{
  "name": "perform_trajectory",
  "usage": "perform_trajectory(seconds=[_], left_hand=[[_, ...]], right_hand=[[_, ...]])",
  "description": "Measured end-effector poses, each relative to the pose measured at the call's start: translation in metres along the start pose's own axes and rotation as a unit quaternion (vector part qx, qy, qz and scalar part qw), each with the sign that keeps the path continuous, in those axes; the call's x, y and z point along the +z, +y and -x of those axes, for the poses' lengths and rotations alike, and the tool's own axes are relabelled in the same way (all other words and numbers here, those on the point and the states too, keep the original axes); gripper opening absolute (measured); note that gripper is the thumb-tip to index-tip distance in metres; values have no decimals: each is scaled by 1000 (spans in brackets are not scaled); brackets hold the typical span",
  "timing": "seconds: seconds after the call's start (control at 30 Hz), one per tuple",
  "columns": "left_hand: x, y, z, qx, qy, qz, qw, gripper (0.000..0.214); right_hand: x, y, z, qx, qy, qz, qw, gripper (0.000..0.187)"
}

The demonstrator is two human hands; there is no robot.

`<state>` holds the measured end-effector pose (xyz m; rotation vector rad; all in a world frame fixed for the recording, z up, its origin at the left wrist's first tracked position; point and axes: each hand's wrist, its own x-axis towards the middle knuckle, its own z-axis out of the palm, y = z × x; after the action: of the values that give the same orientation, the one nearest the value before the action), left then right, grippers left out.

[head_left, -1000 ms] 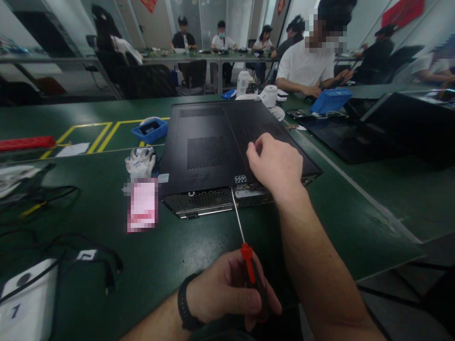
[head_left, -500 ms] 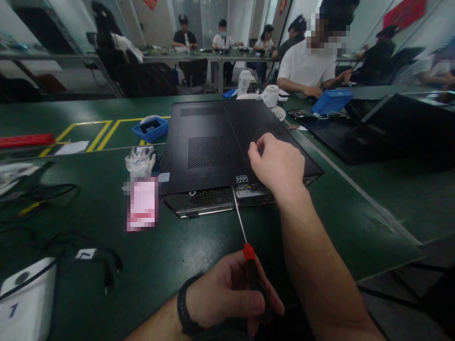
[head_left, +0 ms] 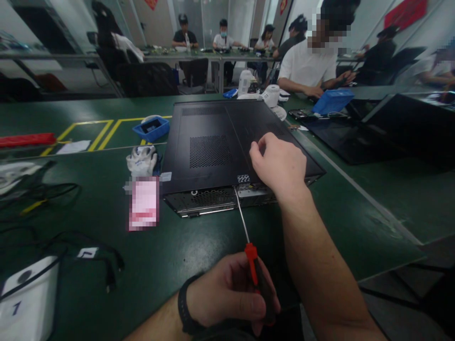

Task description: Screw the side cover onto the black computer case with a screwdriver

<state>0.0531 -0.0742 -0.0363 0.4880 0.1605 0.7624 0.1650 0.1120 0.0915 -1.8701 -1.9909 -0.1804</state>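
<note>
A black computer case (head_left: 209, 123) lies flat on the green table, its rear panel turned toward me. My left hand (head_left: 234, 293), with a dark band at its wrist, grips the red and black handle of a screwdriver (head_left: 252, 258). The screwdriver's thin shaft reaches up to the top edge of the rear panel, near the middle; the tip meets the edge there, and any screw is too small to make out. On the case's top, right of the tip, rests my right hand (head_left: 282, 163) with fingers curled; whatever they may hold is hidden.
Left of the case are white gloves (head_left: 142, 161), a pink card (head_left: 145, 203) and a blue tray (head_left: 152, 129). Black cables (head_left: 103, 258) and a white device (head_left: 30, 293) lie at lower left. Beyond, a person in a white shirt (head_left: 307, 64) works near a blue box (head_left: 333, 101).
The screwdriver handle has turned a little in my left hand, showing more of its red side. My right hand stays in place on the case.
</note>
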Motion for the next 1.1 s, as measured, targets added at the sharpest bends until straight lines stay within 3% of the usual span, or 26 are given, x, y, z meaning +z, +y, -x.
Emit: perform_trajectory(seconds=[0.17, 0.4, 0.57, 0.83, 0.93, 1.1], left_hand=[[-3, -5, 1, 14, -25, 17, 999, 37], [4, 2, 4, -13, -8, 9, 1000, 41], [5, 0, 2, -6, 10, 15, 1000, 33], [2, -2, 2, 9, -17, 23, 1000, 35], [5, 2, 3, -7, 0, 15, 1000, 43], [6, 3, 3, -19, 25, 9, 999, 36]], right_hand=[[0, 0, 0, -2, -3, 1, 1000, 36], [-1, 0, 1, -1, -1, -2, 1000, 33], [1, 0, 1, -2, 3, -4, 1000, 35], [0, 0, 0, 1, -10, 2, 1000, 33], [0, 0, 0, 3, -12, 1, 1000, 35], [0, 0, 0, -1, -4, 0, 1000, 35]])
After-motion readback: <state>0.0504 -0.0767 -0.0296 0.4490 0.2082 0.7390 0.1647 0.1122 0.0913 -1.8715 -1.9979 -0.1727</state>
